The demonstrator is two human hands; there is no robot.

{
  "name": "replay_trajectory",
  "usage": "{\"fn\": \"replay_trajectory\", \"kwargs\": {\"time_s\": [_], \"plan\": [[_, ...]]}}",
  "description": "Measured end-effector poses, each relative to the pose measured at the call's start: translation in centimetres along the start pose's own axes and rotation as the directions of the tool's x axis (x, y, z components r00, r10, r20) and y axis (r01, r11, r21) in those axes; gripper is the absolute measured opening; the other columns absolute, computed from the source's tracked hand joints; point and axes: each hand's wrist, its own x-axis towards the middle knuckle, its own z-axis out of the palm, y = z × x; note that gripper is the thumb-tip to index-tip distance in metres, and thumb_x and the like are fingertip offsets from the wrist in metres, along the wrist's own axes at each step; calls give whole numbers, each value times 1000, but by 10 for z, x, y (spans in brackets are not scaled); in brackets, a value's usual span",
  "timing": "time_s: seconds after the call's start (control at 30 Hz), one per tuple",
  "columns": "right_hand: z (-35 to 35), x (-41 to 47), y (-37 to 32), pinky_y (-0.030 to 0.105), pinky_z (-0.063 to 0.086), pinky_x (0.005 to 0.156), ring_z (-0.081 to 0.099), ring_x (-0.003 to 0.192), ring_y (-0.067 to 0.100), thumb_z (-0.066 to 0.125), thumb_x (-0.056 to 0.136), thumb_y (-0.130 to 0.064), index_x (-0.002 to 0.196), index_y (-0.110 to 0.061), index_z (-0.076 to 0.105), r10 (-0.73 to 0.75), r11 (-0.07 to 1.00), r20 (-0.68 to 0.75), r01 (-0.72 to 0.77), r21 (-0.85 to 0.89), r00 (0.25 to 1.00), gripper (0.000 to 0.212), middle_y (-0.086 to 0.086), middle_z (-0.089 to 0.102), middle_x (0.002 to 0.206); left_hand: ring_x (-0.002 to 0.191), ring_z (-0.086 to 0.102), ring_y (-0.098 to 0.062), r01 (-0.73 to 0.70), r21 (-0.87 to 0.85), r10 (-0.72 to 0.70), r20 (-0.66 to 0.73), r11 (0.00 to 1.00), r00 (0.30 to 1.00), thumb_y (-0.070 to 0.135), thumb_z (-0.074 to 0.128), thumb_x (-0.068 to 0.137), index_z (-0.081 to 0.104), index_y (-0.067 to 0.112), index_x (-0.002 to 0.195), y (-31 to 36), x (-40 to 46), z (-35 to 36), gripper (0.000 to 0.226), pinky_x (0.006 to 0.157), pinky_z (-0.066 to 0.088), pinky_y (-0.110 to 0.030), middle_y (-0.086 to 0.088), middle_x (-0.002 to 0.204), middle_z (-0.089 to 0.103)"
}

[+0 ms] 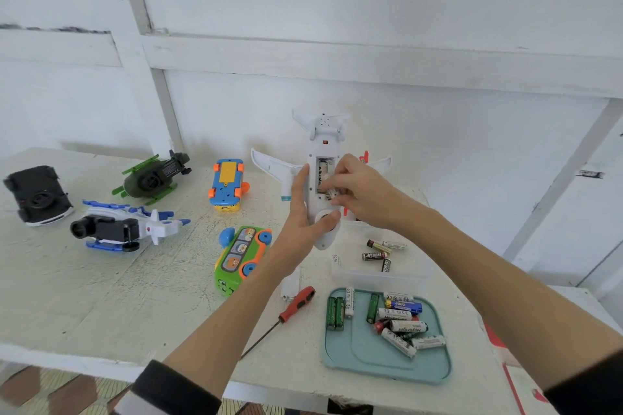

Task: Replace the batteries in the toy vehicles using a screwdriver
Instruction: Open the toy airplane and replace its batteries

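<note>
My left hand (305, 212) holds a white toy airplane (323, 141) upright, belly toward me, above the table. Its battery compartment (324, 175) is uncovered, with a battery inside. My right hand (357, 190) has its fingertips pinched at the compartment's lower end on a battery. A red-handled screwdriver (296, 305) lies on the table below my left wrist, beside a small white cover (291, 285). A teal tray (364, 357) holds several batteries (399, 322). A clear container (377, 274) behind it holds a few more batteries (379, 253).
Other toys lie on the white table (111, 296): a black car (38, 195), a green helicopter (153, 177), a blue-and-white helicopter (124, 226), a blue-and-orange vehicle (226, 184) and a green bus (241, 256). A white wall stands close behind. A red-and-white box (499, 344) sits at the right.
</note>
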Motion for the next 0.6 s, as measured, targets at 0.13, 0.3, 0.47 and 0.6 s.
{"fn": "replay_trajectory", "kwargs": {"time_s": [0.13,0.3,0.47,0.6], "plan": [[-4,2,2,18,26,69,38,69,7,66,81,-4,105,-4,67,17,999,-37,-18,-35,999,24,3,38,88,113,59,-9,0,-8,0,30,1000,1000,4,57,95,13,53,139,1,-1,4,79,86,49,-16,-11,154,35],[1,0,8,26,37,71,51,79,22,64,81,-4,100,-3,67,-22,997,-57,17,-80,998,19,7,51,89,109,60,-5,-13,-11,13,26,1000,1000,4,57,95,14,52,139,2,-1,6,78,85,49,-16,-9,153,38],[2,-5,7,40,46,66,45,74,15,61,82,-11,94,-2,65,-45,996,-87,38,-76,995,15,0,48,86,112,59,-6,-9,-36,10,37,999,999,3,57,94,13,50,140,4,-2,8,79,86,49,-16,-10,152,39],[0,-6,9,42,48,67,46,74,14,61,81,-13,92,-2,66,-49,997,-84,43,-69,995,16,1,52,86,109,60,-1,-1,-48,3,45,999,999,3,57,94,14,50,138,6,-3,10,78,84,48,-14,-9,154,35]]}}
